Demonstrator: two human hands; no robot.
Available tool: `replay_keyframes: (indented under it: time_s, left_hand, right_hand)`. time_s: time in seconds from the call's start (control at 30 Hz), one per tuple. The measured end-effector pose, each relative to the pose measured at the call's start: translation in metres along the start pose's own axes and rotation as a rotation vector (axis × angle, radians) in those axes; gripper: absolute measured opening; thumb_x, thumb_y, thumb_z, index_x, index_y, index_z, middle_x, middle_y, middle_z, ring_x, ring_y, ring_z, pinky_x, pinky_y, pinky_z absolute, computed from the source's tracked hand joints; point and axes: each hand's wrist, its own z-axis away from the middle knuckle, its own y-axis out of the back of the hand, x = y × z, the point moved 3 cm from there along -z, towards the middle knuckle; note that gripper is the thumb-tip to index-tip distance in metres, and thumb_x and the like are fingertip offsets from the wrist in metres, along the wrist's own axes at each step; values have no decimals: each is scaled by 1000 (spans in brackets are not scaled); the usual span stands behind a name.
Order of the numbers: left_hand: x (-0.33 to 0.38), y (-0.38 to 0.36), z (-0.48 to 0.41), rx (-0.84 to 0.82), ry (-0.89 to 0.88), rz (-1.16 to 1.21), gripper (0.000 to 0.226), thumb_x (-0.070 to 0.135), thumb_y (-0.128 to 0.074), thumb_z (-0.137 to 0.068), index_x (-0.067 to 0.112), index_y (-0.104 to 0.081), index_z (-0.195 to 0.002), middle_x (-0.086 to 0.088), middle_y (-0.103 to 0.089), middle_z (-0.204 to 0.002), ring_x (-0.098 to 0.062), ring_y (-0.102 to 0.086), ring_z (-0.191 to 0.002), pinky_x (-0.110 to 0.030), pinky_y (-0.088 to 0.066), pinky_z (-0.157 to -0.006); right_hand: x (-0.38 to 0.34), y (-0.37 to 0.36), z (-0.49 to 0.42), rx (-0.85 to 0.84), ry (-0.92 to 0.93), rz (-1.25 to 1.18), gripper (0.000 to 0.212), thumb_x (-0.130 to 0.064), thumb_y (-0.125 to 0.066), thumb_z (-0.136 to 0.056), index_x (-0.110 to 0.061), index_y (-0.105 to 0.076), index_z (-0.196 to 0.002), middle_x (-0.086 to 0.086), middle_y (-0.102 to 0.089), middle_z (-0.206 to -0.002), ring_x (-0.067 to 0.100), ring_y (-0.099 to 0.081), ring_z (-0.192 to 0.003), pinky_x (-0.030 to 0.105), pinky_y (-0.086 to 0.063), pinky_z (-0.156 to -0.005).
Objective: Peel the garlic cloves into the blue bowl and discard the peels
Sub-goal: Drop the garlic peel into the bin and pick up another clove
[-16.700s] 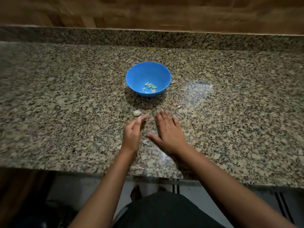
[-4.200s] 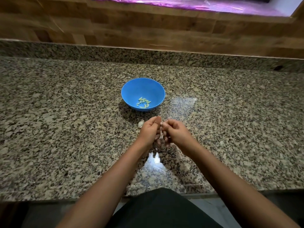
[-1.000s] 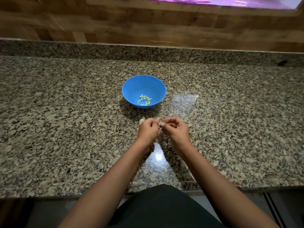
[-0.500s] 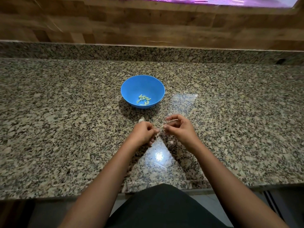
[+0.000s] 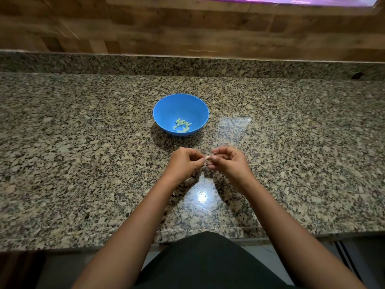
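Peeling in progress: small pale garlic clove [image 5: 206, 157] pinched between left hand [image 5: 184, 163] and right hand [image 5: 228, 161]. Just beyond the hands, round blue plastic bowl [image 5: 164, 107] with peeled cloves [image 5: 181, 125]. Next, probably stripping the skin, dropping the clove in.

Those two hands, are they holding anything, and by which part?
A garlic clove, pinched between the left hand and right hand fingertips, one at each end.
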Motion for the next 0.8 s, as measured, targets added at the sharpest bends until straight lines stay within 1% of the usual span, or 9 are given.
replay_keyframes:
  time_s: [0.07,0.13,0.2,0.27,0.33,0.43,0.6,0.73,0.8]
  left_hand:
    - [-4,0,-1,-4,49,74,10,15,-70,-84,8,-71,-90,-7,-71,-83,-15,-64,-72,-35,-55,-73]
    - [-9,0,-1,17,97,159,6,14,-70,-83,9,-70,-87,-8,-71,-79,-18,-65,-68,-40,-56,-72]
    - [-11,1,-1,34,115,185,5,14,-71,-82,10,-69,-86,-5,-69,-75,-16,-63,-64,-38,-56,-72]
    - [-11,2,-1,35,104,180,6,15,-71,-82,10,-70,-86,-3,-69,-75,-14,-62,-64,-34,-55,-71]
    - [-9,1,-1,35,78,128,8,16,-71,-82,10,-70,-88,-2,-70,-78,-11,-63,-67,-28,-55,-69]
    - [-5,1,1,40,18,12,9,17,-71,-82,12,-72,-89,3,-70,-80,-4,-63,-69,-15,-53,-66]
    - [-5,1,1,29,25,-12,10,15,-71,-82,10,-74,-90,-2,-72,-81,-11,-66,-72,-27,-57,-69]
    - [-5,0,-1,41,40,-6,11,17,-71,-82,8,-74,-87,-3,-71,-77,-7,-62,-62,-20,-53,-60]
    - [-6,0,-2,44,71,47,12,17,-72,-81,6,-72,-87,-5,-71,-77,-11,-63,-63,-23,-54,-62]
  right_hand:
    - [-1,-1,0,-19,-2,39,11,7,-54,-88,2,-62,-94,17,-66,-85,21,-65,-72,27,-58,-69]
    - [-2,-2,2,-6,9,136,11,1,-55,-89,-1,-66,-90,15,-66,-84,20,-63,-70,30,-56,-69]
    - [-2,-2,2,19,43,297,9,-9,-62,-87,-5,-68,-81,12,-68,-85,25,-60,-71,37,-55,-71]
    - [-2,-2,1,37,58,372,13,-14,-68,-84,-6,-68,-73,8,-70,-89,30,-60,-77,43,-53,-73]
    - [-1,-5,0,19,19,306,10,-14,-68,-83,-5,-69,-79,9,-71,-88,27,-61,-76,38,-53,-70]
    - [-2,-9,0,-21,-18,183,13,-9,-65,-84,2,-68,-90,15,-70,-81,19,-63,-66,26,-52,-61]
    - [0,-9,1,-33,-54,97,12,-3,-61,-86,8,-64,-91,11,-68,-71,15,-62,-61,19,-53,-56]
    - [2,-9,1,-29,-63,64,9,0,-58,-87,8,-63,-89,12,-65,-72,15,-62,-60,20,-55,-58]
    - [1,-9,1,-31,-82,28,8,1,-57,-88,5,-63,-88,13,-65,-71,15,-63,-60,21,-56,-59]
